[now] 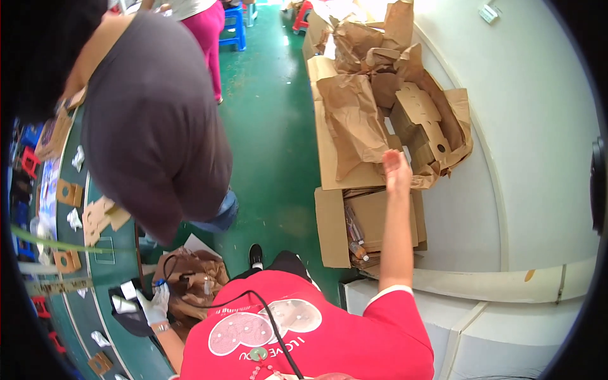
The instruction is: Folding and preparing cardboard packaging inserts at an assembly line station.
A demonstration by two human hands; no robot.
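Paper (351, 117) lined a box (330, 177), right hand (397, 170) at its near edge, left hand (154, 305) by a bag (135, 324); grips were unclear.

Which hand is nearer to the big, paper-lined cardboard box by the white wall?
Right. The right hand is at the near edge of the box; the gloved left hand is far from it, at the lower left beside a green table.

Bright, mostly diffuse light; pale glare at the far end of the green floor (269, 158). Fisheye curvature bows the worktop's (117, 269) long edges; corners vignetted black.
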